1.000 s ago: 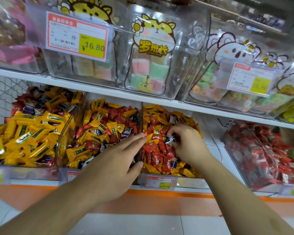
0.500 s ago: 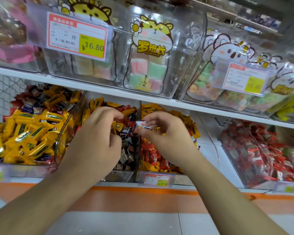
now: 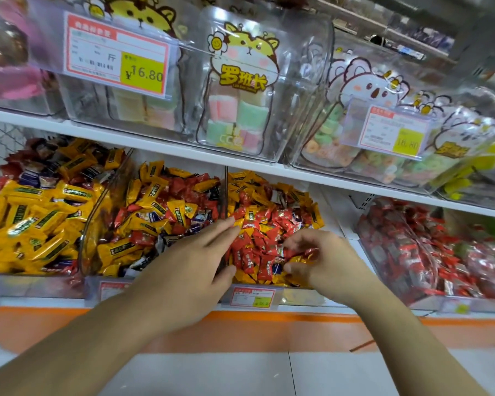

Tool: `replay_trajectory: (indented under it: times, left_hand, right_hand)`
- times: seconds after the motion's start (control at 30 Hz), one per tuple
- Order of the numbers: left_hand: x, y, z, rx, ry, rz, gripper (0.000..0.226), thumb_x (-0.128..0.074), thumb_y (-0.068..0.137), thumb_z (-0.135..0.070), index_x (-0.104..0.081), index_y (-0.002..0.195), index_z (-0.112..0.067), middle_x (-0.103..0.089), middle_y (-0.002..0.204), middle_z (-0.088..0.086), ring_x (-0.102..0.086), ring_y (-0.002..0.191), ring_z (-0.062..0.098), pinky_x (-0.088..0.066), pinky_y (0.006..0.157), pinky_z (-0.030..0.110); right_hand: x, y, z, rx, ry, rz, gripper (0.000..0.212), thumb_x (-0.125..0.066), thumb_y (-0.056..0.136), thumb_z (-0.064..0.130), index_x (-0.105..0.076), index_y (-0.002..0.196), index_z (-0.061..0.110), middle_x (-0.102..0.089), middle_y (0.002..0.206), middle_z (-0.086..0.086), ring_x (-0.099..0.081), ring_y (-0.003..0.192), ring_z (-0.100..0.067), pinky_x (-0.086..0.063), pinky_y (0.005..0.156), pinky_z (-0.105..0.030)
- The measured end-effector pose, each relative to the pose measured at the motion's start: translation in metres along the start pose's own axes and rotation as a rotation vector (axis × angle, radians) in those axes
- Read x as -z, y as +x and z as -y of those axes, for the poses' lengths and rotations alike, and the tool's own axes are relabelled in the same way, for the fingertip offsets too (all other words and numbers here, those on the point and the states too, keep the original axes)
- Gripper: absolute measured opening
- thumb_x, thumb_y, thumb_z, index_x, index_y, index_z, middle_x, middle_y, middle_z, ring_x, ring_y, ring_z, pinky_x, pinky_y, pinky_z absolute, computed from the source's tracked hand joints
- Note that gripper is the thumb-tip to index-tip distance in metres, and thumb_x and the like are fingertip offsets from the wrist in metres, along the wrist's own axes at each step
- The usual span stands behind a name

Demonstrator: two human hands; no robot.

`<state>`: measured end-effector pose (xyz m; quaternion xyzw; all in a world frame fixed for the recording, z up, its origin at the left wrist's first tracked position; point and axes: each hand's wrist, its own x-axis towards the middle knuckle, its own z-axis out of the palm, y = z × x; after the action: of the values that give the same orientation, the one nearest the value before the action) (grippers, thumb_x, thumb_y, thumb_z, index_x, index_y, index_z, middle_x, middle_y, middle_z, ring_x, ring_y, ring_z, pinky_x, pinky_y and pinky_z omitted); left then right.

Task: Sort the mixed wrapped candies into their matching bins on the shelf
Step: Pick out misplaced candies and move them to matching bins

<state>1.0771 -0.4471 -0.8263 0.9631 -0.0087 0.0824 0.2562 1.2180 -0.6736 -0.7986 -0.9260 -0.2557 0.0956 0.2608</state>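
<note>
Shelves (image 3: pixel 183 158) run across my view, white boards one above the other. Up top stand clear tubs (image 3: pixel 295 90) of soft pastel sweets, each with a cartoon animal on the front, and a price tag (image 3: pixel 116 54) reading 16.80 is clipped to the left one. Below sit four clear bins in a row. The far left bin (image 3: pixel 35 284) is heaped mostly with yellow wrapped bars. The next bin (image 3: pixel 95 290) holds yellow and red pieces mixed with a few dark ones. The third bin (image 3: pixel 300 295) is filled with red candies (image 3: pixel 257 252) over yellow ones, and both my hands are at it. The right-hand bin (image 3: pixel 429 302) holds red packets, well apart from my fingers.

My left hand (image 3: pixel 192 270) lies flat with fingers stretched straight, fingertips touching the red candies near the divider between the middle bins. My right hand (image 3: pixel 323 261) is curled over the same pile, its thumb and fingers pinching a red-wrapped candy (image 3: pixel 295 252) just above the heap.
</note>
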Motion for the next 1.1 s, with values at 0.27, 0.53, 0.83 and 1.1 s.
replay_trajectory:
  times: [0.27,0.53,0.83,1.1]
  left_hand:
    - [-0.002,-0.003,-0.003,0.046,0.028,0.05,0.072,-0.04,0.105,-0.055,0.002,0.163,-0.045,0.028,0.157,-0.04,-0.055,0.124,0.006,-0.038,0.096,0.017]
    - [-0.003,-0.001,-0.004,0.067,0.043,0.076,0.07,-0.041,0.105,-0.053,-0.003,0.164,-0.043,0.026,0.159,-0.039,-0.058,0.122,0.011,-0.038,0.089,0.014]
    - [0.0,0.0,-0.005,0.066,0.033,0.077,0.068,-0.04,0.106,-0.052,-0.005,0.164,-0.042,0.024,0.161,-0.037,-0.053,0.128,0.005,-0.04,0.1,0.017]
    - [-0.002,0.0,0.001,0.016,-0.014,0.02,0.065,-0.042,0.106,-0.051,-0.014,0.163,-0.041,0.018,0.163,-0.037,-0.027,0.149,-0.003,-0.032,0.112,0.019]
  right_hand:
    - [-0.016,0.009,0.003,0.01,-0.237,0.041,0.033,-0.091,0.073,0.032,-0.069,0.097,0.03,-0.064,0.098,0.018,-0.061,0.093,-0.007,-0.052,0.081,-0.027]
    - [-0.018,0.014,-0.001,0.059,-0.258,0.005,0.015,-0.078,0.085,0.024,-0.073,0.096,0.032,-0.065,0.084,0.019,-0.06,0.083,-0.001,-0.051,0.074,-0.022]
    - [-0.02,0.019,-0.002,0.049,-0.284,-0.037,0.012,-0.073,0.09,0.025,-0.078,0.083,0.033,-0.071,0.081,0.019,-0.064,0.08,-0.001,-0.057,0.073,-0.028]
    - [-0.011,0.017,-0.001,0.101,-0.247,-0.201,0.018,-0.073,0.091,0.019,-0.067,0.076,0.028,-0.063,0.083,0.016,-0.057,0.075,-0.001,-0.05,0.065,-0.029]
